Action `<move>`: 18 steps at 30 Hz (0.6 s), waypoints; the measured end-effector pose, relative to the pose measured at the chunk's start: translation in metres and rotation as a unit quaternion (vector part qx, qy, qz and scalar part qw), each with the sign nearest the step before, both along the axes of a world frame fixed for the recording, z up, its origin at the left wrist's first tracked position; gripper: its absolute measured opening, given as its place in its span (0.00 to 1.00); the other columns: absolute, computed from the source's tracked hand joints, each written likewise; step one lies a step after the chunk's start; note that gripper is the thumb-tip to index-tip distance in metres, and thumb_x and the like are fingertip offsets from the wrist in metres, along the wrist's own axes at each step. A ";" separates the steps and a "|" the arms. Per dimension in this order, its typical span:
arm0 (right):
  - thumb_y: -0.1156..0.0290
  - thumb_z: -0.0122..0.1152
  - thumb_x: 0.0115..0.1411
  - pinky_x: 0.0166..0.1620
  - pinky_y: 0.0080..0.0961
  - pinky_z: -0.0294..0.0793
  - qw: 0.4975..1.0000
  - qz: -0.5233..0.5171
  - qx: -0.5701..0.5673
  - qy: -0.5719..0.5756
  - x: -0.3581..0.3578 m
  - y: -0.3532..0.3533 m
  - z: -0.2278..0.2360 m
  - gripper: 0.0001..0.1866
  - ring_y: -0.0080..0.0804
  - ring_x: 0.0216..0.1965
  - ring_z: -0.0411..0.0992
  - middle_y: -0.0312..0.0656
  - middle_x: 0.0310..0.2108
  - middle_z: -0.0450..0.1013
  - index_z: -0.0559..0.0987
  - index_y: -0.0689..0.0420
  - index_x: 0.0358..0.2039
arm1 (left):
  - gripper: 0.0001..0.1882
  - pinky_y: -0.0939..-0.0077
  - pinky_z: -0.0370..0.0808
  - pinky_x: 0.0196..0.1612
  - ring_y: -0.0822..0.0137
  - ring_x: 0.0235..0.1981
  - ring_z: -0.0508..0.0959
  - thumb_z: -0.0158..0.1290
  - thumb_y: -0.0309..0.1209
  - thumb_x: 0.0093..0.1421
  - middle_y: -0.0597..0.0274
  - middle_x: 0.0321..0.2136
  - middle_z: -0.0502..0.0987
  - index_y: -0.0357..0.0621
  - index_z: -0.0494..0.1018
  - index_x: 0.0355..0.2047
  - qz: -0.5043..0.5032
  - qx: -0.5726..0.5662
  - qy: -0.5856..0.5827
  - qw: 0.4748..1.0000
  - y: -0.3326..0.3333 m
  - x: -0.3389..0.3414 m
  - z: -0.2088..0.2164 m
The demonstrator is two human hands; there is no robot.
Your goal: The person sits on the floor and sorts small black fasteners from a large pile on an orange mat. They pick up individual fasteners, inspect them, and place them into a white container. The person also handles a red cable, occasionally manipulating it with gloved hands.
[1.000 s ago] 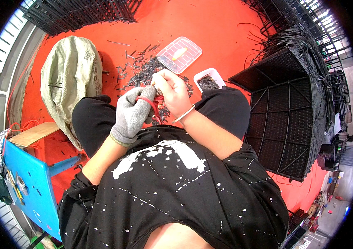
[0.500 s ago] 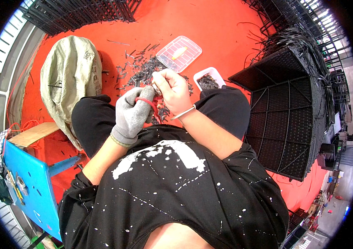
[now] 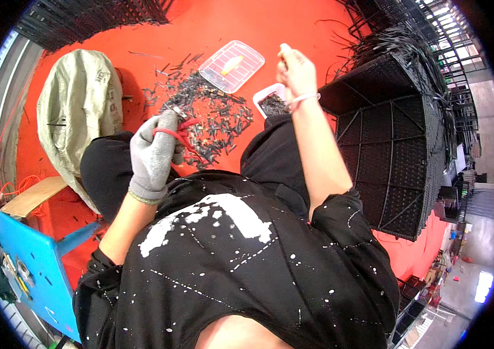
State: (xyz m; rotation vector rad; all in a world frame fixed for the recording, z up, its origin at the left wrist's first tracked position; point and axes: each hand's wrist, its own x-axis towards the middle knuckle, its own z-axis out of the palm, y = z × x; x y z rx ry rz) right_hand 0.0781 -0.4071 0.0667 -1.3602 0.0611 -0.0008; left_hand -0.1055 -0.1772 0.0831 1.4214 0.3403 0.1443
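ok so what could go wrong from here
The right hand looks bare, so it might get nicked if it comes near the metal tip of the red-handled tool in the gloved left hand.

The white container sits close by the right knee; a shift of the leg could knock it and perhaps spill its black pieces.

Loose black scraps litter the floor and might slide underfoot.
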 end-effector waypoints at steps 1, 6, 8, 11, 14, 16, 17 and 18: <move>0.64 0.58 0.61 0.16 0.14 0.53 0.998 -0.016 -0.064 -0.003 0.019 -0.015 -0.008 0.11 0.14 0.13 0.57 0.29 0.15 0.63 0.74 0.56 0.25 | 0.16 0.86 0.57 0.13 0.82 0.10 0.62 0.48 0.41 0.65 0.72 0.12 0.66 0.44 0.72 0.26 0.014 -0.001 0.016 1.000 0.001 0.000 -0.003; 0.54 0.55 0.59 0.35 0.29 0.72 0.835 0.037 -0.542 -0.090 0.103 -0.102 -0.064 0.19 0.36 0.29 0.75 0.44 0.27 0.76 0.78 0.59 0.27 | 0.15 0.86 0.58 0.13 0.82 0.10 0.62 0.49 0.41 0.65 0.73 0.13 0.67 0.44 0.73 0.28 0.014 0.005 0.027 1.000 -0.004 0.008 -0.010; 0.52 0.50 0.60 0.47 0.37 0.71 0.734 0.072 -0.673 -0.046 0.124 -0.127 -0.084 0.20 0.49 0.43 0.73 0.51 0.37 0.76 0.80 0.56 0.35 | 0.16 0.85 0.57 0.13 0.82 0.11 0.62 0.49 0.41 0.65 0.73 0.13 0.67 0.44 0.73 0.27 0.001 0.007 0.032 0.999 -0.004 0.010 -0.016; 0.53 0.49 0.61 0.50 0.38 0.71 0.699 0.093 -0.708 0.046 0.141 -0.148 -0.106 0.20 0.46 0.46 0.73 0.51 0.42 0.75 0.80 0.54 0.40 | 0.16 0.84 0.57 0.13 0.81 0.11 0.63 0.49 0.41 0.65 0.72 0.12 0.67 0.43 0.73 0.26 -0.007 0.033 0.040 0.999 -0.004 0.014 -0.018; 0.54 0.47 0.63 0.51 0.39 0.71 0.595 0.115 -0.791 0.082 0.157 -0.164 -0.129 0.20 0.45 0.48 0.72 0.51 0.44 0.74 0.80 0.55 0.43 | 0.16 0.84 0.56 0.13 0.81 0.11 0.62 0.48 0.40 0.65 0.72 0.12 0.67 0.42 0.74 0.27 -0.012 0.037 0.061 0.997 -0.005 0.018 -0.020; 0.55 0.47 0.63 0.51 0.39 0.71 0.574 0.123 -0.803 0.101 0.164 -0.174 -0.145 0.20 0.45 0.49 0.72 0.51 0.45 0.74 0.80 0.56 0.42 | 0.14 0.85 0.59 0.14 0.81 0.12 0.64 0.50 0.39 0.64 0.72 0.14 0.69 0.40 0.75 0.31 -0.022 0.016 0.076 0.997 -0.003 0.022 -0.021; 0.55 0.47 0.63 0.51 0.39 0.71 0.564 0.125 -0.808 0.111 0.167 -0.176 -0.152 0.20 0.45 0.49 0.72 0.51 0.45 0.74 0.80 0.56 0.42 | 0.13 0.85 0.61 0.15 0.81 0.13 0.65 0.52 0.38 0.64 0.71 0.15 0.69 0.39 0.75 0.33 -0.028 0.005 0.083 0.996 -0.002 0.024 -0.023; 0.60 0.50 0.61 0.50 0.38 0.72 0.562 0.124 -0.813 0.087 0.168 -0.179 -0.159 0.17 0.46 0.49 0.72 0.52 0.45 0.74 0.80 0.58 0.40 | 0.13 0.85 0.61 0.15 0.81 0.12 0.65 0.52 0.38 0.64 0.71 0.15 0.69 0.40 0.75 0.33 -0.026 0.001 0.092 0.995 -0.002 0.028 -0.027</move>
